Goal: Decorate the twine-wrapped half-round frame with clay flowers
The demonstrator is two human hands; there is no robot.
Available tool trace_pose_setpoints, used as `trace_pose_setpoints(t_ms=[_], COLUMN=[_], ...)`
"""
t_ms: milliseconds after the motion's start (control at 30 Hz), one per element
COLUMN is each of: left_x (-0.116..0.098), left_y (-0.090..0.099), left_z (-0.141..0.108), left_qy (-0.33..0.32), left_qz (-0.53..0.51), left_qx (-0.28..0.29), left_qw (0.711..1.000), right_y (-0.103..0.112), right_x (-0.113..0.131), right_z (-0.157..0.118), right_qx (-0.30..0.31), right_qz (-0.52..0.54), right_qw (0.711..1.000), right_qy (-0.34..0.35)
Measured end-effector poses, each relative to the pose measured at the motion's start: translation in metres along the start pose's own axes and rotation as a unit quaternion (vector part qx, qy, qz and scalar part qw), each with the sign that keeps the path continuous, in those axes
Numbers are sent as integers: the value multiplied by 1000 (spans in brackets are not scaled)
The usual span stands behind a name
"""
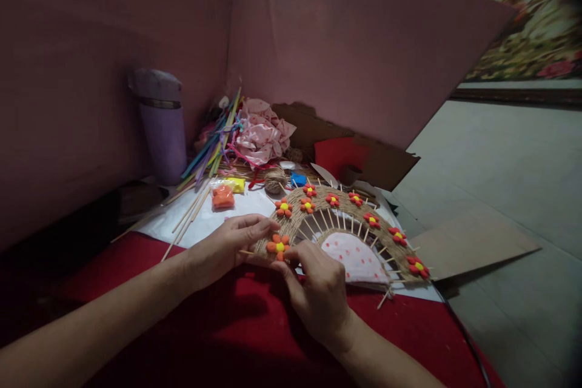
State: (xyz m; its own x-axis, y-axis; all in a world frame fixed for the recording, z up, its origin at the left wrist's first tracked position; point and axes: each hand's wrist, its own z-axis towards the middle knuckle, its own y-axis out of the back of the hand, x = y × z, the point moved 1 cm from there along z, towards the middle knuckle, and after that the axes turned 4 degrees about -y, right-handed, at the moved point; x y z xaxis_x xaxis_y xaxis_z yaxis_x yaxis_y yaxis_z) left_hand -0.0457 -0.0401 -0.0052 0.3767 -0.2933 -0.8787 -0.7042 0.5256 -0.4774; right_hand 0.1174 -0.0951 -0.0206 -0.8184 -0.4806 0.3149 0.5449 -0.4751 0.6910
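Note:
A half-round fan woven of twine over thin wooden sticks lies along the table's front, with clay flowers on its band. Its inner half-circle is white cloth with red dots. My left hand grips the fan's left end, thumb on top and the other fingers partly hidden. Beside it is an orange clay flower with a yellow centre. My right hand pinches at this flower's lower right petal with thumb and forefinger. Red clay flowers run along the fan's right side.
Orange clay and yellow clay packets, loose sticks and a twine ball lie behind. A purple tumbler, crumpled pink cloth and a knife are farther back. Pink panels stand behind the red-covered table.

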Motion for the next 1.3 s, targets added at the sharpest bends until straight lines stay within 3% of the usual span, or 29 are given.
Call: trace_pose_setpoints(t_ms=[133, 300, 500, 933, 1133, 1300], left_x=[1, 0, 1, -1, -3, -2], left_y=[2, 2, 2, -1, -2, -1], left_z=[1, 2, 2, 0, -1, -1], left_qy=[4, 5, 7, 1, 1, 0], left_qz=[-5, -15, -27, -23, -34, -32], left_qx=[9, 8, 12, 22, 21, 23], left_qw=[1000, 1000, 1000, 1000, 999, 999], right_y=[9, 20, 15, 9, 14, 11], right_x=[0, -3, -5, -4, -5, -4], right_z=[-4, -17, -21, -19, -25, -21], right_qx=[0, -1, 20, 28, -9, 19], right_qz=[22, -58, -117, -143, -93, -131], right_qw=[999, 993, 980, 975, 979, 976], right_qy=[26, 105, 158, 169, 182, 171])
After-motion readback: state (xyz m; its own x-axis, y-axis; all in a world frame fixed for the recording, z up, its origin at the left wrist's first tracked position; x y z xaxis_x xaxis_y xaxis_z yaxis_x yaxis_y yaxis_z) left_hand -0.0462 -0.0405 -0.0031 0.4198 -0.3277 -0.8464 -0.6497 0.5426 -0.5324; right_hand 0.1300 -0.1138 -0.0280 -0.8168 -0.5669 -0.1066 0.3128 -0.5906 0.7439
